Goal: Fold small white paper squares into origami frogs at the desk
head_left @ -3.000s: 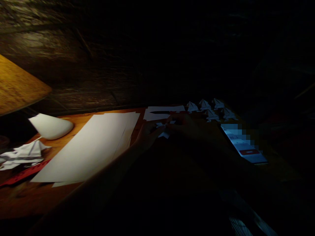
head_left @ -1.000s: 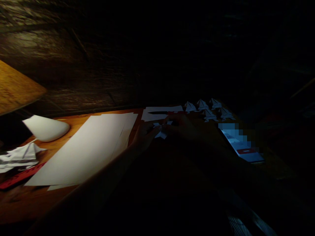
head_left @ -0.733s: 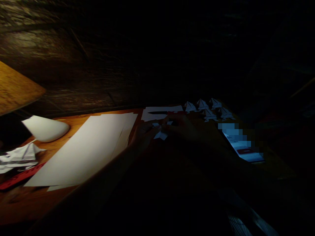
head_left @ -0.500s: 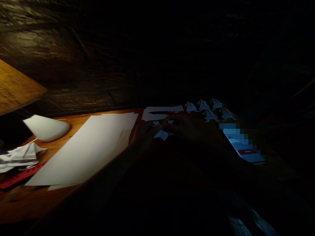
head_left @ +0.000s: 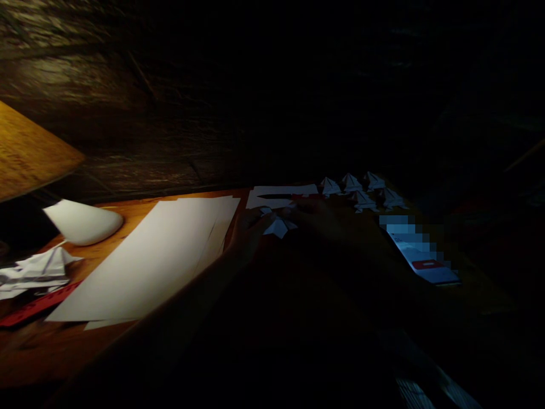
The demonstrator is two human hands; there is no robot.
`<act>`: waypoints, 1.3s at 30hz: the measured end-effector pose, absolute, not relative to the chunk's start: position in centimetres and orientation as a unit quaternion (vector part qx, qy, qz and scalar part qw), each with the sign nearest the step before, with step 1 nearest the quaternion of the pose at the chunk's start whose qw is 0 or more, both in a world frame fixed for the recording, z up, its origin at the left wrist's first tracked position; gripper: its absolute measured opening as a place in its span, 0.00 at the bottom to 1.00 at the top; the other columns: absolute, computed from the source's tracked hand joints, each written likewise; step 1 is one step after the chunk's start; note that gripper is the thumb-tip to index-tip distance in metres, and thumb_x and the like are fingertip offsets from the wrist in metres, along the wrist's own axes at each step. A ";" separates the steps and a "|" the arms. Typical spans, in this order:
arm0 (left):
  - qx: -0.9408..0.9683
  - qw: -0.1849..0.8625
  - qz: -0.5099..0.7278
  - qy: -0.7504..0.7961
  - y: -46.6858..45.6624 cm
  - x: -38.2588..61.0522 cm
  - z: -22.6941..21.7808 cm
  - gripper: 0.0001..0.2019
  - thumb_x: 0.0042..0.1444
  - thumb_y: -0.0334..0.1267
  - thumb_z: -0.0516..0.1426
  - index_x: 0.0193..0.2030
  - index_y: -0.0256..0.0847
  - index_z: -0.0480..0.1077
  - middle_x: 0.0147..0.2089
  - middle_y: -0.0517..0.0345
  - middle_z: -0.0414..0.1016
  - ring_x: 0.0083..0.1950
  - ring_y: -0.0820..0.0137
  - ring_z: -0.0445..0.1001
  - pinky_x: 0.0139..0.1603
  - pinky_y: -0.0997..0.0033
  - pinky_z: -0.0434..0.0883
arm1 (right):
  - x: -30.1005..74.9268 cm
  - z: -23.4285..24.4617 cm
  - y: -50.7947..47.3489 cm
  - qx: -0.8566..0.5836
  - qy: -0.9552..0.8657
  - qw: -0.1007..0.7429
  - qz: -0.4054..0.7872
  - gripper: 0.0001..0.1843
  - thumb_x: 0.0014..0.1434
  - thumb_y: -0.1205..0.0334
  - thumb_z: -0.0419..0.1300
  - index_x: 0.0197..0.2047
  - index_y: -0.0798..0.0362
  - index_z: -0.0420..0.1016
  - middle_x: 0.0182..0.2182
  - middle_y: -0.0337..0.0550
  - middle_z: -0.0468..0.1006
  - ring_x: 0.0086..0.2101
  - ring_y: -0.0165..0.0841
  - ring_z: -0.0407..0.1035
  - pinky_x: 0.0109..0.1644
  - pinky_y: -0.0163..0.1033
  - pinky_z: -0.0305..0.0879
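Observation:
A small folded piece of white paper (head_left: 280,226) lies between my two hands near the middle of the table. My left hand (head_left: 250,230) grips its left side, thumb on top. From the right, my right hand (head_left: 317,220) pinches the far right part of the paper. Both hands are in deep shadow, so the separate fingers are hard to make out. Just behind them rest cut white sheets (head_left: 283,192) with a dark blade-like shape lying across. Several folded paper figures (head_left: 364,200) stand in two rows to the right of my right hand.
A lit phone (head_left: 423,253) lies on the right. Large white sheets (head_left: 149,261) cover the table's left part. Beyond them are a curled paper (head_left: 85,221), a crumpled folded paper (head_left: 40,270) and a red strip with holes (head_left: 40,304). A dark wall (head_left: 170,113) rises behind.
The folded paper's right side has come closer in, and my right hand has moved slightly left, nearer my left hand. Other things stay in place.

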State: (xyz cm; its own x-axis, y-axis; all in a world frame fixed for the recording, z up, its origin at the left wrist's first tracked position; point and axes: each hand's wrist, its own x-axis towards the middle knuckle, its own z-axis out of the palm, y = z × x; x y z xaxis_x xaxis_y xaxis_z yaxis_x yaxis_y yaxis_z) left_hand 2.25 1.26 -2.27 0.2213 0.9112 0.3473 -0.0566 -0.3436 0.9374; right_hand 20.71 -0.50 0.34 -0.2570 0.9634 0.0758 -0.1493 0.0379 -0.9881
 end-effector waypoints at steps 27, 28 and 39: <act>0.645 0.505 0.465 0.335 0.9 2.3 -1.7 0.10 0.49 0.40 0.69 0.28 0.37 0.76 0.25 0.60 0.72 0.28 0.75 0.68 0.29 0.75 0.63 | 21.2 0.9 -0.9 -0.368 -0.578 0.486 0.542 0.19 0.47 0.50 0.74 0.23 0.53 0.71 0.21 0.36 0.70 0.24 0.27 0.62 0.28 0.36 0.56; 0.646 0.503 0.465 0.338 0.9 2.3 -1.6 0.10 0.49 0.40 0.69 0.28 0.37 0.76 0.25 0.60 0.72 0.28 0.75 0.68 0.30 0.74 0.63 | 21.2 0.8 -0.9 -0.367 -0.575 0.489 0.543 0.19 0.48 0.51 0.73 0.23 0.53 0.70 0.21 0.35 0.70 0.23 0.27 0.62 0.28 0.36 0.56; 0.641 0.494 0.469 0.354 1.3 2.0 -2.2 0.09 0.49 0.41 0.68 0.31 0.38 0.78 0.29 0.58 0.75 0.30 0.73 0.70 0.31 0.73 0.67 | 21.3 1.2 -1.1 -0.401 -0.580 0.500 0.502 0.17 0.53 0.52 0.68 0.23 0.52 0.69 0.21 0.36 0.69 0.23 0.26 0.59 0.28 0.37 0.57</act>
State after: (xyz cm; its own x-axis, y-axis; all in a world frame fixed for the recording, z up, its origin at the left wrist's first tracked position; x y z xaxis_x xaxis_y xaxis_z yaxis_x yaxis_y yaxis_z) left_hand 2.03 1.33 -2.20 0.3095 0.9171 0.2511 -0.0095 -0.2611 0.9653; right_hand 21.34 -1.08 1.16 -0.1784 0.9678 0.1776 -0.0372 0.1737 -0.9841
